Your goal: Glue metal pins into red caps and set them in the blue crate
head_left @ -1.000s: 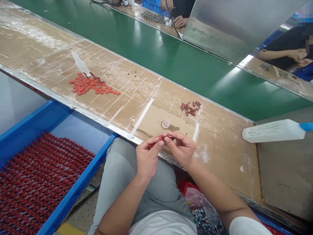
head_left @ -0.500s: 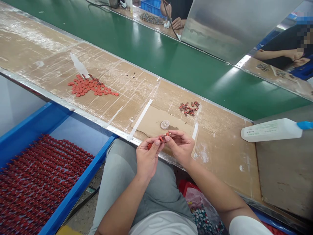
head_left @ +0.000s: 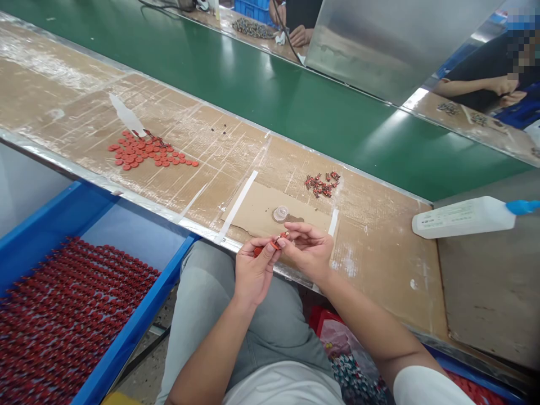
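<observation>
Just over the table's front edge, my left hand (head_left: 256, 270) pinches a red disc (head_left: 274, 245), with another bit of red showing between its fingers. My right hand (head_left: 310, 251) meets it from the right, thumb and index finger closed on a small red and dark piece (head_left: 283, 235) that touches the disc. Fingertips partly hide both parts. Beyond the hands, a small clear round dish (head_left: 280, 213) sits on a taped cardboard sheet (head_left: 253, 205). Small red and dark pieces (head_left: 323, 184) lie in a pile behind the sheet.
Red discs (head_left: 135, 152) are spread at the left beside a white strip (head_left: 127, 115). A white bottle (head_left: 464, 217) lies at the right. The blue tray (head_left: 139, 332) at lower left holds rows of red pieces. A green belt (head_left: 261, 84) runs behind; people's hands show beyond it.
The view has shifted slightly, moving the table and its objects a little left in the picture. My right hand's fingertips are a bit closer to my left hand, both still holding the red parts.
</observation>
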Demonstrator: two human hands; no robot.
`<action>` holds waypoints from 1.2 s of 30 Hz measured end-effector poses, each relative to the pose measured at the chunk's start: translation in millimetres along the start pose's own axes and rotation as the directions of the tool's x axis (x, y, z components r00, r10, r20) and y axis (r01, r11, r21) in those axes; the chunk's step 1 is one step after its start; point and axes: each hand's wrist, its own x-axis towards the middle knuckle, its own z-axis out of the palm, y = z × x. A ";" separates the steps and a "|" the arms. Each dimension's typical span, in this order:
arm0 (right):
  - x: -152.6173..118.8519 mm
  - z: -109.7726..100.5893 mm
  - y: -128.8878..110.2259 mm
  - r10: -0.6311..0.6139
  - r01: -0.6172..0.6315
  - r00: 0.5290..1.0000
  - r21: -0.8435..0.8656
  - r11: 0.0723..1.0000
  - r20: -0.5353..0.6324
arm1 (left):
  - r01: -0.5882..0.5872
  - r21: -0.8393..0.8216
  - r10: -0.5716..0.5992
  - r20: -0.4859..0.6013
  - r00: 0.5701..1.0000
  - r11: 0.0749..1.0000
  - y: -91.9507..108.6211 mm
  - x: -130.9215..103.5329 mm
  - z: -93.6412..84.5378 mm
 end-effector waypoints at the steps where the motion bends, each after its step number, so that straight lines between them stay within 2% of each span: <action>1: 0.1 -0.4 -0.4 -0.003 0.003 1.000 0.002 1.000 0.006 | -0.003 0.000 0.003 -0.001 1.000 1.000 -0.1 -0.3 0.4; 7: 0.9 -0.6 -2.8 0.007 -0.007 1.000 0.009 1.000 -0.003 | -0.015 0.025 0.015 -0.009 1.000 1.000 -1.6 -0.6 1.3; 14: 1.7 3.1 -0.9 0.124 -0.120 0.992 0.200 0.972 -0.008 | -0.001 0.010 0.001 0.005 1.000 1.000 -2.5 -0.8 0.0; 18: 11.0 -9.3 -9.0 0.152 -0.133 0.983 0.176 0.975 -0.099 | 0.076 -0.036 -0.077 -0.025 0.997 0.996 0.1 -1.0 3.5; 21: 22.0 -38.4 -17.8 0.077 -0.086 0.977 -0.037 0.996 -0.197 | 0.164 -0.102 -0.167 -0.016 0.986 0.981 4.9 -0.2 5.2; 24: 32.5 -85.4 -16.7 -0.008 -0.081 0.970 -0.356 0.931 -0.244 | 0.249 -0.151 -0.243 0.058 0.968 0.957 9.6 0.8 4.5; 26: 38.0 -122.2 -9.1 -0.088 -0.091 0.952 -0.543 0.835 -0.294 | 0.291 -0.157 -0.278 0.101 0.955 0.944 11.2 1.2 3.6; 30: 44.7 -188.0 9.4 -0.205 -0.184 0.919 -0.828 0.530 -0.336 | 0.342 -0.140 -0.326 0.127 0.937 0.929 10.0 1.4 4.0; 33: 47.4 -218.1 19.6 -0.245 -0.230 0.911 -0.903 0.362 -0.330 | 0.356 -0.122 -0.343 0.114 0.932 0.927 7.8 2.0 6.0; 36: 49.5 -232.0 28.5 -0.237 -0.264 0.910 -0.916 0.303 -0.340 | 0.361 -0.101 -0.350 0.111 0.930 0.927 6.3 2.7 7.8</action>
